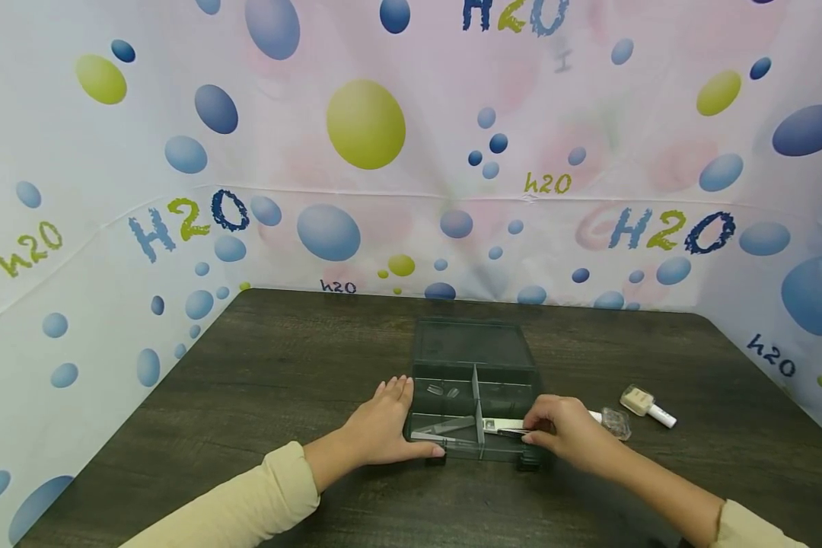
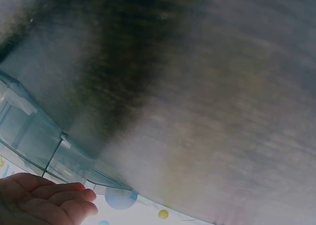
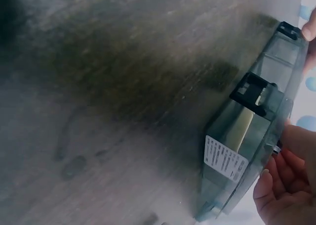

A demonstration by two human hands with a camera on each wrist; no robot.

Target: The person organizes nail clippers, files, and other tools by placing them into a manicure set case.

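A dark see-through divided box [image 1: 441, 457] stands on the table with its lid [image 1: 476, 342] folded back. My left hand [image 1: 383, 430] rests against its left side, fingers straight and thumb along the front edge. My right hand [image 1: 568, 430] pinches a silver nail clipper [image 1: 500, 425] at the front right compartment. In the right wrist view, the right hand [image 3: 289, 180] is at the box's rim, with a bit of metal at the fingertips. Small clear pieces [image 1: 444, 391] lie in the back left compartment. Thin flat strips [image 1: 445, 430] lie in the front left one.
Right of the box lies a cream nail polish bottle [image 1: 635, 399] with a white cap. Nearer my right hand is a clear glass bottle [image 1: 616, 423], its white cap partly hidden. Dark latches [image 3: 254, 94] stick out from the box front. A printed curtain [image 1: 452, 152] hangs behind the table.
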